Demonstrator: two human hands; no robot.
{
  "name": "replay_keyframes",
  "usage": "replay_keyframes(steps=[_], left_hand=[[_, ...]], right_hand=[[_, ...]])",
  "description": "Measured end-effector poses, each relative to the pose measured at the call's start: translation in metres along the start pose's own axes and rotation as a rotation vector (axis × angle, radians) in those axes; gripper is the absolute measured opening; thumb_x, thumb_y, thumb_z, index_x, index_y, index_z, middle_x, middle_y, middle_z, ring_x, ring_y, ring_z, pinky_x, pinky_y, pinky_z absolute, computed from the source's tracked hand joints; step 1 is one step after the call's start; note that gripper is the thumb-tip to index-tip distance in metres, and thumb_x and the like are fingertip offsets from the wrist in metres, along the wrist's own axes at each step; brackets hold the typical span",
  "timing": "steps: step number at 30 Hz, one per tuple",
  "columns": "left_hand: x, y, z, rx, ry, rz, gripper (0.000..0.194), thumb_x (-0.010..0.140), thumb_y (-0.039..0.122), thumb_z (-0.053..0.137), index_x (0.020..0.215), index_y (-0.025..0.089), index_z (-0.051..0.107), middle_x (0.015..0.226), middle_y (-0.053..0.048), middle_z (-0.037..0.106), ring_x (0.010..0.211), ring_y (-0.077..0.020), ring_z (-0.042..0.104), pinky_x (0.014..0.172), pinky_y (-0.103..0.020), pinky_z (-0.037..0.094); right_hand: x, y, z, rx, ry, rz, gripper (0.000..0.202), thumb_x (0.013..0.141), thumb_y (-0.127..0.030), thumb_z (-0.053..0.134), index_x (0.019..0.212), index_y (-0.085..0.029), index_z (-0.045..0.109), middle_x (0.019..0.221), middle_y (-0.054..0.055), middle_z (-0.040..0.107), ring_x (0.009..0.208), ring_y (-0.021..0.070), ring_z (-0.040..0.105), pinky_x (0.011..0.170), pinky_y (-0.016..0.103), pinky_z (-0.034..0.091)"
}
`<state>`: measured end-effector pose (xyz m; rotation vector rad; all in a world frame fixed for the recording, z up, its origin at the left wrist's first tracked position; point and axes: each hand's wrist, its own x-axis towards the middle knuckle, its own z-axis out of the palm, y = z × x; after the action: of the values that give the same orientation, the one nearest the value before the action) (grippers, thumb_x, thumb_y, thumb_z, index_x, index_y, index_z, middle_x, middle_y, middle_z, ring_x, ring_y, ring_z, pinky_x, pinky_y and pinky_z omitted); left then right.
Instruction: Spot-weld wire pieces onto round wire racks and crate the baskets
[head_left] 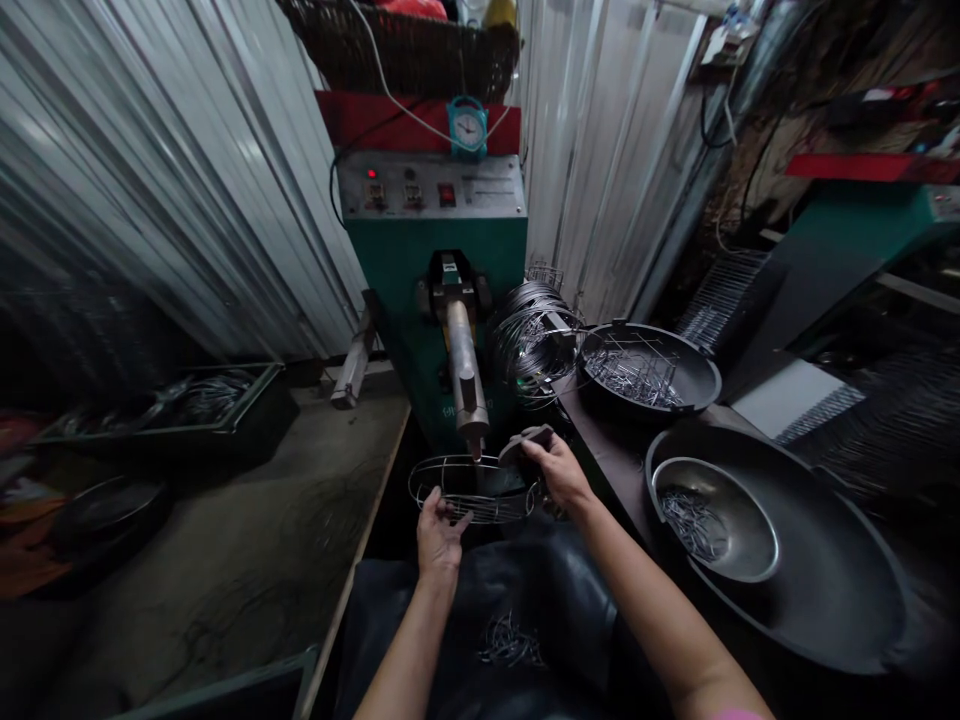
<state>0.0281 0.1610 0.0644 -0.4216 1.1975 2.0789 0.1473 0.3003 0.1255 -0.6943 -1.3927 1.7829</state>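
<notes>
Currently, I have one oval wire frame (484,508) between two hands, just below the tip of the single metal arm (463,360) and above the lap. My left hand (439,540) loosely holds its near wires between thumb and fingers. My right hand (553,468) grips a flat grey piece (534,436) over the frame's far right side. On the dark apron (420,620) below lies one heap of loose wire pieces, (512,640) too tangled for me to count. One green machine (375,260) carries the arm, and I make out three square controls (446,195), one lit red lamp (371,174) and one blue clock (469,125) on it. To the right I see one wire coil (529,320), then two dark pans: the far pan (697,378) contains wire pieces, the near pan (832,570) one metal bowl (750,545). A second green machine (825,235) stands beyond.
</notes>
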Motion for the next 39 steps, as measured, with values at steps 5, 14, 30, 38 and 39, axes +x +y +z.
replay_keyframes(steps=[5, 14, 30, 38, 39], left_hand=[[0.004, 0.002, -0.008, -0.100, 0.039, -0.110, 0.022, 0.066, 0.032, 0.063, 0.068, 0.019, 0.045, 0.063, 0.006, 0.041, 0.057, -0.0098, 0.045, 0.080, -0.053, 0.045], [0.010, 0.003, -0.009, -0.183, 0.050, -0.166, 0.022, 0.070, 0.034, 0.060, 0.069, 0.019, 0.044, 0.064, 0.004, 0.043, 0.059, -0.0106, 0.046, 0.082, -0.058, 0.043], [0.019, 0.002, -0.007, -0.175, 0.056, -0.260, 0.030, 0.068, 0.041, 0.063, 0.065, 0.019, 0.042, 0.058, 0.006, 0.037, 0.052, -0.0091, 0.041, 0.078, -0.059, 0.044], [0.024, 0.009, -0.006, -0.151, 0.059, -0.294, 0.030, 0.068, 0.040, 0.063, 0.065, 0.019, 0.043, 0.057, 0.006, 0.037, 0.050, -0.0088, 0.041, 0.079, -0.058, 0.044], [0.025, 0.011, -0.006, -0.142, 0.047, -0.300, 0.030, 0.068, 0.040, 0.063, 0.065, 0.019, 0.043, 0.057, 0.007, 0.037, 0.050, -0.0087, 0.041, 0.079, -0.058, 0.044]], right_hand=[[0.001, -0.008, -0.003, -0.105, 0.069, -0.090, 0.024, 0.070, -0.033, 0.057, 0.088, -0.019, 0.052, 0.082, 0.003, 0.065, 0.081, 0.0189, 0.059, 0.079, 0.033, 0.046], [-0.005, -0.009, -0.003, -0.941, -0.238, -0.386, 0.021, 0.075, -0.026, 0.062, 0.095, -0.021, 0.063, 0.092, 0.004, 0.056, 0.083, 0.0175, 0.055, 0.076, 0.029, 0.043], [-0.007, -0.009, 0.014, -1.113, -0.131, -0.418, 0.008, 0.079, -0.025, 0.060, 0.086, -0.023, 0.061, 0.089, 0.004, 0.058, 0.078, 0.0187, 0.056, 0.070, 0.028, 0.043], [-0.096, 0.000, -0.047, -0.648, 0.046, 0.040, 0.042, 0.073, -0.043, 0.059, 0.108, -0.020, 0.055, 0.092, 0.004, 0.062, 0.084, 0.0206, 0.058, 0.076, 0.032, 0.047], [-0.113, 0.003, -0.064, -0.607, 0.117, 0.120, 0.043, 0.072, -0.045, 0.059, 0.108, -0.021, 0.055, 0.088, 0.003, 0.062, 0.080, 0.0198, 0.059, 0.071, 0.031, 0.048]])
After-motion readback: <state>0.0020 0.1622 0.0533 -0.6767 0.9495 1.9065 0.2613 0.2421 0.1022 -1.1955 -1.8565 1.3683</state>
